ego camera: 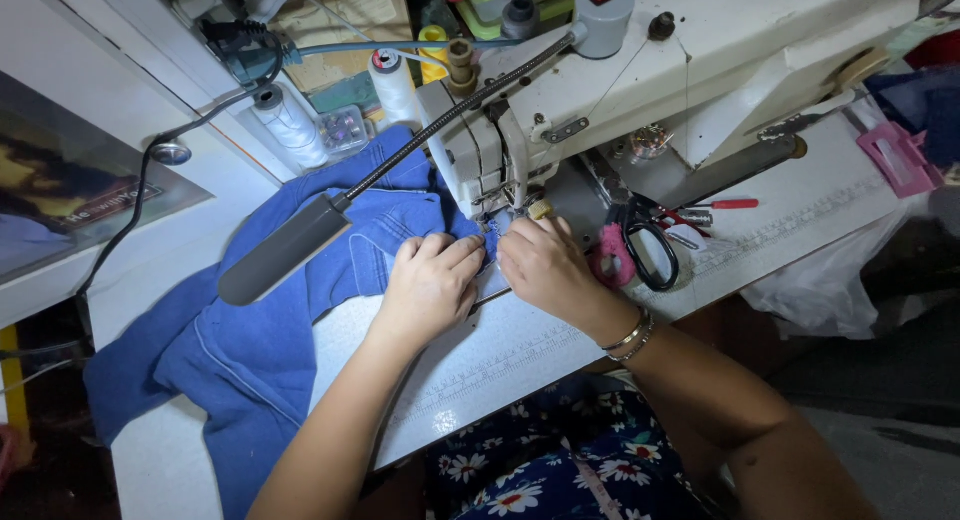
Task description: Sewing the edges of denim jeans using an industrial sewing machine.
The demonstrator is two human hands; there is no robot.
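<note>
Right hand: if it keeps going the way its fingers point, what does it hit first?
The right hand points up-left toward the needle area. It would likely first meet the blue denim fabric bunched under the sewing machine head, then the head itself. Depth is unclear.

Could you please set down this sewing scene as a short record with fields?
Left hand: fingers curled, pressing the blue denim garment near the needle
Right hand: pinching the fabric edge at the presser foot
Machine: white sewing machine on a white table
Lamp: grey gooseneck lamp over the denim
Beside right hand: black scissors
Behind: white thread cones
</note>
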